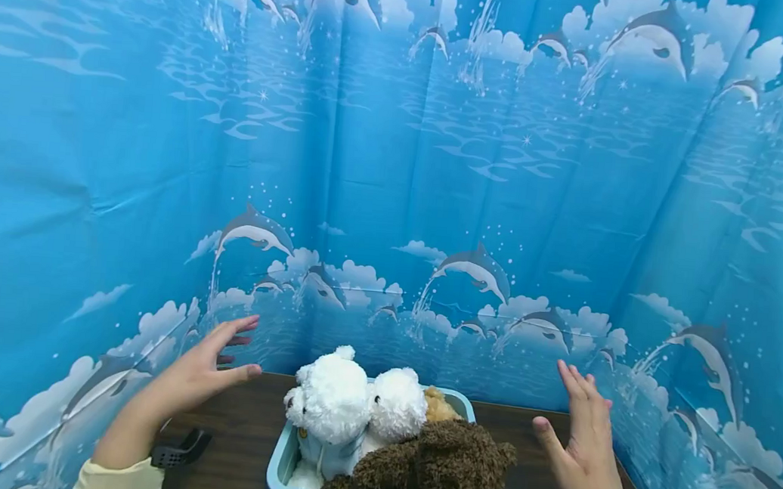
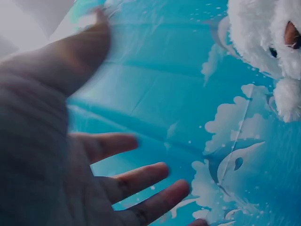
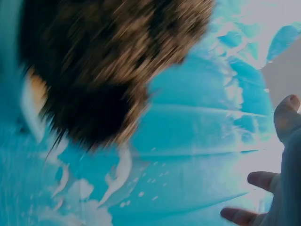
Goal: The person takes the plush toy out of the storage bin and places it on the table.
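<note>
A pale blue plastic bin point(image 1: 276, 464) on the table holds several plush toys. At its left sits a white plush bear point(image 1: 335, 396) in a light blue garment, with a second white plush toy point(image 1: 399, 404) beside it. A brown plush toy point(image 1: 447, 460) lies over the front right rim, and a bit of tan plush point(image 1: 440, 405) shows behind. My left hand point(image 1: 201, 374) is raised left of the bin, fingers spread, holding nothing. Right of the bin, my right hand point(image 1: 582, 440) is also held up with fingers extended and touches nothing. The right wrist view shows the brown toy blurred.
A dark brown wooden table point(image 1: 236, 423) lies under the bin. Blue curtains point(image 1: 397, 161) printed with dolphins and clouds surround it at the back and sides. A black strap point(image 1: 181, 448) is at my left wrist, by a pale yellow sleeve point(image 1: 119, 479).
</note>
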Demonstrator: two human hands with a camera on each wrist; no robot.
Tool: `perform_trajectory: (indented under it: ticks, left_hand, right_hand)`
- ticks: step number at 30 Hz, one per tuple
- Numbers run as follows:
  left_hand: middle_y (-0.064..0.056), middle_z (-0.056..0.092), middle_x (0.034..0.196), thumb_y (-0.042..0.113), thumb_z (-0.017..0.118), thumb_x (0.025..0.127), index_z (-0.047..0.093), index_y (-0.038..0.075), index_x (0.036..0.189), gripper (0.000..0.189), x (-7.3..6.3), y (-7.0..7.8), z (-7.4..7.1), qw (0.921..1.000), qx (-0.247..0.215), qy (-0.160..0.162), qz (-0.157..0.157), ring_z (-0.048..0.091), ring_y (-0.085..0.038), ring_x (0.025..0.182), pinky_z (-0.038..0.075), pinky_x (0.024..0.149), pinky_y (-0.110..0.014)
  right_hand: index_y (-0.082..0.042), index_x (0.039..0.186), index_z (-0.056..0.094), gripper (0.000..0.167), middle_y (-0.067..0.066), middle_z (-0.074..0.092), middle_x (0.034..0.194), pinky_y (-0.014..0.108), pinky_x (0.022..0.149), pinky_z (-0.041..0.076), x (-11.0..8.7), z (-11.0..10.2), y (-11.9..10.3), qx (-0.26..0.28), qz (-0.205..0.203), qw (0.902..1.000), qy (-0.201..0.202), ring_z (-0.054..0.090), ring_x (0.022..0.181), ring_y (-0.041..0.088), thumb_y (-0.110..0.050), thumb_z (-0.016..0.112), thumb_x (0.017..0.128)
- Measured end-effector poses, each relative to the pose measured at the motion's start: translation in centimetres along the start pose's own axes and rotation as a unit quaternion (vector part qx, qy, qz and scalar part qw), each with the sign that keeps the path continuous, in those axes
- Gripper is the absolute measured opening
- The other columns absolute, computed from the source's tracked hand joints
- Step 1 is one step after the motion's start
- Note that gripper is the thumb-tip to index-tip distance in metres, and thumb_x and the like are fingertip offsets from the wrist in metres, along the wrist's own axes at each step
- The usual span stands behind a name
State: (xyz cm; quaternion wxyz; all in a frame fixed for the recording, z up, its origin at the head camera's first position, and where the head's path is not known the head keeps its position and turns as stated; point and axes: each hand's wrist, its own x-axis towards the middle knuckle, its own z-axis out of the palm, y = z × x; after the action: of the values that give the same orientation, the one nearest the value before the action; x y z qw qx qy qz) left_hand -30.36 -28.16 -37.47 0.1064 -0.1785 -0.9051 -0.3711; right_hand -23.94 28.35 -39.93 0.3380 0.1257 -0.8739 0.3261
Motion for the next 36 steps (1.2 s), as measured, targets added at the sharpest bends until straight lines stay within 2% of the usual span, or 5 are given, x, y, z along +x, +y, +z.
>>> perform_trajectory:
  ticks: [5, 12, 22, 27, 36]
  left_hand:
    - [-0.024, 0.040, 0.166, 0.040, 0.078, 0.102, 0.034, 0.015, 0.169, 0.084, 0.2, -1.1, 0.5, 0.9994, -0.033, -0.012, -0.008, 0.057, -0.051, 0.141, 0.056, 0.107, -0.066]
    - [-0.026, 0.040, 0.166, 0.032, 0.083, 0.098, 0.029, 0.014, 0.170, 0.092, 0.1, -2.2, 1.6, 0.9960, -0.085, -0.025, -0.013, 0.058, -0.049, 0.138, 0.060, 0.103, -0.061]
    - [-0.027, 0.030, 0.169, 0.032, 0.081, 0.100, 0.016, 0.010, 0.172, 0.100, 0.7, -4.0, 5.8, 0.9829, -0.162, -0.065, -0.060, 0.047, -0.051, 0.148, 0.058, 0.111, -0.054]
    - [-0.025, 0.025, 0.174, 0.032, 0.074, 0.105, 0.011, 0.010, 0.173, 0.096, 1.4, -5.6, 7.6, 0.9718, -0.202, -0.099, -0.071, 0.036, -0.053, 0.156, 0.054, 0.114, -0.058]
    - [-0.030, 0.020, 0.175, 0.024, 0.070, 0.107, 0.009, 0.006, 0.174, 0.092, 1.9, -7.8, 9.7, 0.9443, -0.268, -0.190, -0.024, 0.028, -0.057, 0.159, 0.055, 0.116, -0.039]
  right_hand:
    - [-0.038, 0.173, 0.024, 0.079, 0.019, 0.030, 0.173, 0.081, 0.105, 0.033, -1.0, -0.4, -2.7, 0.048, 0.003, 0.9987, 0.013, 0.025, 0.164, 0.036, -0.019, 0.067, 0.109]
    - [-0.023, 0.169, 0.038, 0.063, 0.000, 0.044, 0.164, 0.005, 0.112, 0.028, -1.5, -0.4, -4.8, 0.094, -0.044, 0.9938, 0.041, 0.033, 0.148, -0.009, -0.013, 0.060, 0.112]
    - [-0.021, 0.172, 0.031, 0.101, -0.001, 0.042, 0.163, 0.018, 0.112, 0.042, -1.8, 0.8, -3.9, 0.074, -0.119, 0.9867, -0.084, 0.033, 0.149, -0.007, -0.012, 0.088, 0.088]
    - [-0.026, 0.175, 0.018, 0.121, 0.004, 0.037, 0.165, 0.049, 0.100, 0.059, -1.7, 1.9, -2.9, 0.059, -0.128, 0.9650, -0.221, 0.041, 0.151, 0.011, -0.032, 0.095, 0.082]
    - [-0.028, 0.176, 0.006, 0.129, 0.017, 0.035, 0.167, 0.051, 0.099, 0.060, -1.5, 2.6, -2.4, 0.101, -0.100, 0.9312, -0.336, 0.043, 0.151, 0.046, -0.045, 0.093, 0.083]
